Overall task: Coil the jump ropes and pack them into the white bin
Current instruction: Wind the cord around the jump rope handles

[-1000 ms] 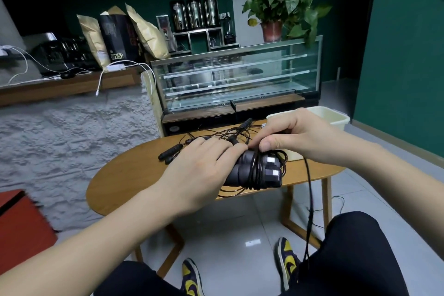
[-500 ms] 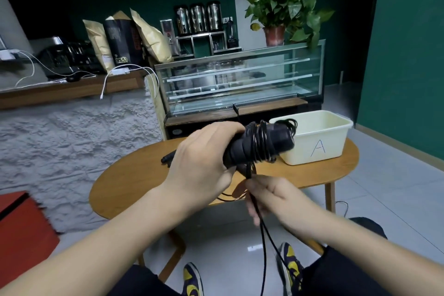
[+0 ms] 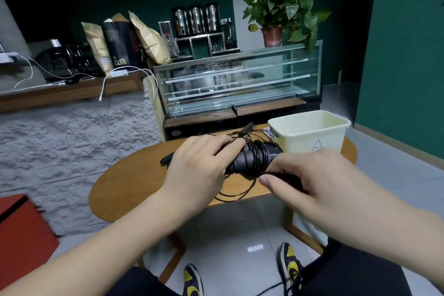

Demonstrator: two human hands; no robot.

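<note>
Risk first: windings on the handles (image 3: pixel 249 160) looking loose enough to slip off the free end if tension on the cord (image 3: pixel 266 172) drops, undoing the coil. Could also snag on the slack loop (image 3: pixel 236 196) sagging past the worktop (image 3: pixel 134 182) edge, or tangle with the second rope (image 3: pixel 242 132) lying uncoiled just behind, since strands of both run close together. Cord trailing down toward the floor between the shoes may catch under a foot and jerk the bundle. Bin (image 3: pixel 310 132) standing near the worktop's right end, just beyond the bundle, so a hasty swing could knock it. Left hand (image 3: pixel 199 168) reaching in from the lower left, palm down, fingers curled over the near part of the handles: grip closed around them, holding the bundle just above the worktop, tilted up to the right. Right hand (image 3: pixel 310 182) coming from the lower right, knuckles up, thumb and forefinger pinching the cord right beside the windings; other fingers loosely curled. Whether anything lies in the bin cannot be told, its inside being mostly hidden. Bundle not yet in the bin, wrapping judged nearly but not fully done.
</note>
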